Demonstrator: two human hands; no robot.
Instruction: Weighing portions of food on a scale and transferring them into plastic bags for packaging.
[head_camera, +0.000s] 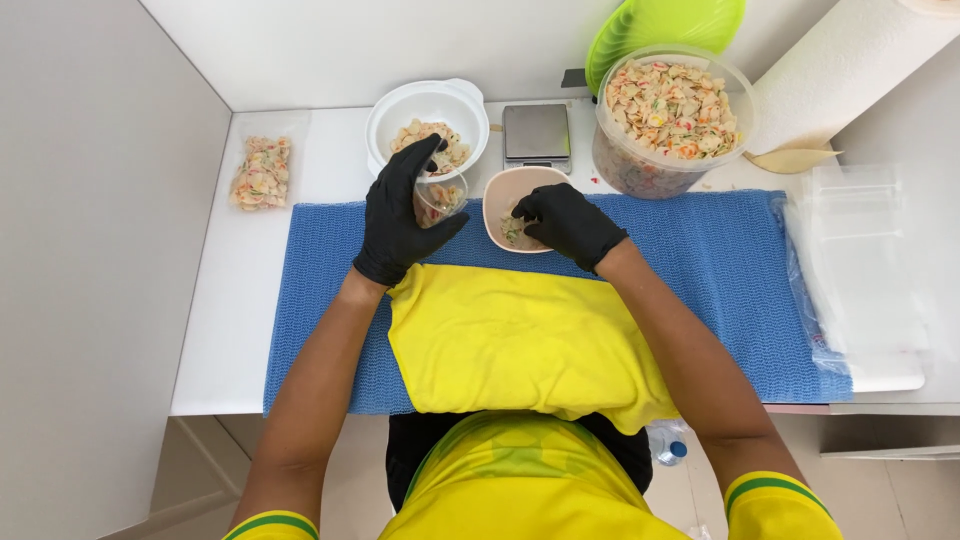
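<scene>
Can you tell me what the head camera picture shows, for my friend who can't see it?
A person in black gloves holds a small clear cup of colourful snack pieces in the left hand, while the right hand reaches into a pink bowl. Both rest over a blue mat.

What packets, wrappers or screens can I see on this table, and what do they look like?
Filled clear bag: far left on the white table, flat, holding pale orange-flecked shells.
Empty clear bags: right edge, a flat see-through stack.
Kitchen scale: back centre, square, grey metal; its display cannot be made out.
</scene>
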